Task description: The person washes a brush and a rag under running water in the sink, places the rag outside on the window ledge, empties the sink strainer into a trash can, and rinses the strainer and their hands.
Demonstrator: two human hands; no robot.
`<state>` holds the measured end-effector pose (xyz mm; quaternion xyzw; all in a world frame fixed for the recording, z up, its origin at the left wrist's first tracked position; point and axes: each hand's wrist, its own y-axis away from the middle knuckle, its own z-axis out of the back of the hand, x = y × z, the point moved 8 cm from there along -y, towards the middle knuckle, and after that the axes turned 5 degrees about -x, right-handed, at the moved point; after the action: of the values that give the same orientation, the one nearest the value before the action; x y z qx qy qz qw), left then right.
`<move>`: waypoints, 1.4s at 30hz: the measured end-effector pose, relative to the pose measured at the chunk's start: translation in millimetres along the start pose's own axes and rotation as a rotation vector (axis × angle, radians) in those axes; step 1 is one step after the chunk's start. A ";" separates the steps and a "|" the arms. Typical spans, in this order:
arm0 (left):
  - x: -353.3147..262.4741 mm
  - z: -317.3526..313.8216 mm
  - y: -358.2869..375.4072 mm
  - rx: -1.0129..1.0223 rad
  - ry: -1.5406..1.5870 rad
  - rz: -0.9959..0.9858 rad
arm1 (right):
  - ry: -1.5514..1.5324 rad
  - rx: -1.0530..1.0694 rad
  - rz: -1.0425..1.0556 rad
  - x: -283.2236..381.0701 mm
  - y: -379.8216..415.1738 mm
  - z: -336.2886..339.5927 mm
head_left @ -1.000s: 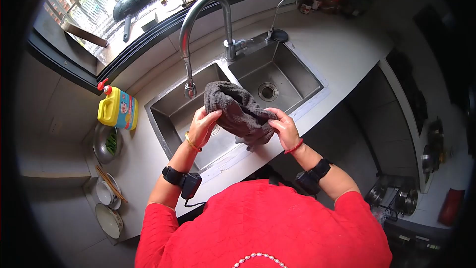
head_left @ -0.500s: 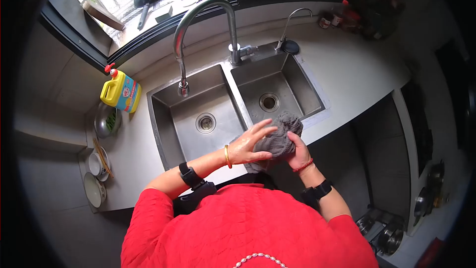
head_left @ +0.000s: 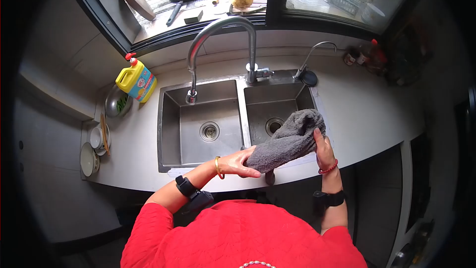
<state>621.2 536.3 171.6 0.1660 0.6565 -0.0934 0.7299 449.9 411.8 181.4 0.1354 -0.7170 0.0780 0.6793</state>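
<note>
Grey cloth: one, stretched slantwise between two hands, over the front of the right basin; whether it touches the rim is hidden.
Left hand: clamped on the cloth's near-left end, thumb along the front, fingers partly covered by the fabric.
Right hand: clamped on the far-right end, thumb on top, fingers mostly out of sight behind.
Wrists: one gold bangle on the left, one red bracelet on the right.
Basins: two, side by side, one drain each; the left basin is uncovered, the right basin partly hidden by cloth.
Taps: two, one tall tap and one thin tap, both behind the basins.
Left-side things: one yellow bottle, one metal bowl with greens, two white bowls, one pair of chopsticks.
Counter edge: the counter curves just below the left hand; bare surface lies right of the right hand.
Half a second ago: the cloth was bunched, the left hand's fingers spread over it; now it is drawn out longer and the left hand grips an end.
</note>
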 end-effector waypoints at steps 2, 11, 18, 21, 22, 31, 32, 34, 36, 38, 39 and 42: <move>3.1 4.2 11.8 0.118 0.012 0.244 | 0.438 0.039 -0.313 -10.3 -10.0 3.7; 33.9 39.4 35.3 0.029 0.501 0.131 | -0.739 0.074 -0.279 -10.6 -44.9 -9.6; 27.8 72.9 33.2 -0.047 0.618 0.167 | -0.570 0.256 -0.282 -12.6 -47.7 -28.5; 22.6 47.1 19.2 0.000 0.618 0.237 | -0.689 0.060 -0.332 -59.5 -101.5 29.1; 25.9 43.8 12.4 -0.001 0.633 0.255 | -0.662 -0.017 -0.346 -58.0 -116.1 36.7; 32.7 63.3 -125.8 -0.259 0.813 -0.003 | 0.663 -0.030 0.875 49.2 -235.1 -58.9; 44.4 67.9 -143.8 -0.322 0.811 0.027 | 0.790 0.063 0.889 8.5 -250.2 -74.6; 75.7 75.5 -173.7 -0.420 0.780 0.106 | 1.127 0.178 0.640 -103.4 -292.8 -71.6; 118.3 78.3 -188.0 -0.515 0.665 0.306 | 1.360 0.235 0.401 -160.4 -314.3 -67.1; 144.5 72.6 -189.1 -0.520 0.588 0.357 | 1.459 0.200 0.289 -174.2 -326.2 -78.0; 142.1 68.1 -184.5 -0.501 0.572 0.396 | 1.517 0.181 0.299 -175.2 -332.6 -84.2; 150.0 65.9 -173.5 -0.516 0.540 0.484 | 1.534 0.180 0.441 -177.9 -352.6 -90.8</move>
<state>639.0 363.5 7.9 0.1456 0.7677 0.2937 0.5505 649.3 119.0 -15.1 -0.0464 -0.0514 0.3393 0.9381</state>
